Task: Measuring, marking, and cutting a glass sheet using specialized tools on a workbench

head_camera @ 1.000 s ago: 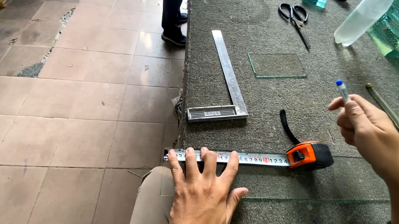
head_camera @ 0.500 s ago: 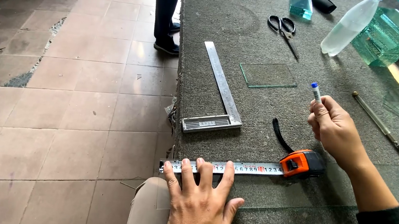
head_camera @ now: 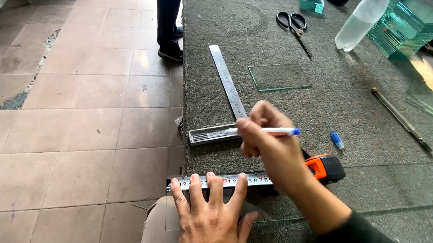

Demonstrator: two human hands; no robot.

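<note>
The tape measure's blade (head_camera: 221, 181) lies stretched along the near edge of the grey carpeted desk (head_camera: 366, 126), its orange case (head_camera: 326, 168) resting to the right. The left hand (head_camera: 212, 217) lies flat and spread, fingers pinning the blade over a sheet of glass (head_camera: 407, 195) whose edge shows faintly on the desk. The right hand (head_camera: 269, 151) has its grip closed around a white pen (head_camera: 263, 131) with a blue tip, held level above the blade; the blue cap (head_camera: 337, 140) lies apart on the desk. The risk I see is the blade shifting or springing back toward its case if the fingers ease, which would put any mark off. The glass edge sits near the desk's lip, beside the person's knee (head_camera: 159, 228), so a lean could nudge or chip it. A steel square (head_camera: 223, 103) lies just behind the hand, and a sleeve could catch it. Scissors (head_camera: 293, 28), a small glass pane (head_camera: 279, 77), a plastic bottle (head_camera: 360, 21) and stacked glass (head_camera: 406, 23) lie farther off. Another person's legs (head_camera: 166, 14) stand on the tiled floor (head_camera: 67, 111).
</note>
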